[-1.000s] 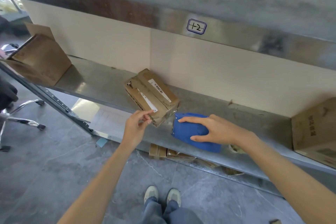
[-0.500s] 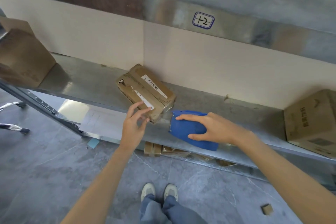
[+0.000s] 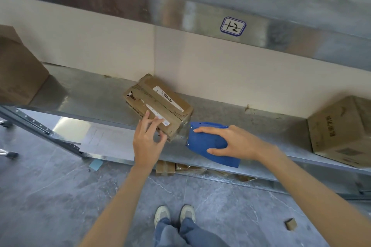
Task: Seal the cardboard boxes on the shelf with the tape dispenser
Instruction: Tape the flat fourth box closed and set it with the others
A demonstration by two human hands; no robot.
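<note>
A blue-bordered label (image 3: 232,26) handwritten "1-2" sits high above a cream back panel (image 3: 241,70). On the grey marbled floor (image 3: 50,196) lie a light blue paper scrap (image 3: 96,165) and, far right, a small cardboard offcut (image 3: 291,224). A black caster (image 3: 11,154) shows at the left edge.

arms bare, no sleeves | blue jeans (image 3: 180,234) | pale grey-white sneakers (image 3: 187,213)

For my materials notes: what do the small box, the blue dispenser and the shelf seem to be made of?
Small box: brown cardboard, matte, with folded flaps and paper labels. Blue dispenser: probably moulded plastic, smooth and evenly coloured. Shelf: seemingly sheet metal, dull grey with soft reflections.
</note>
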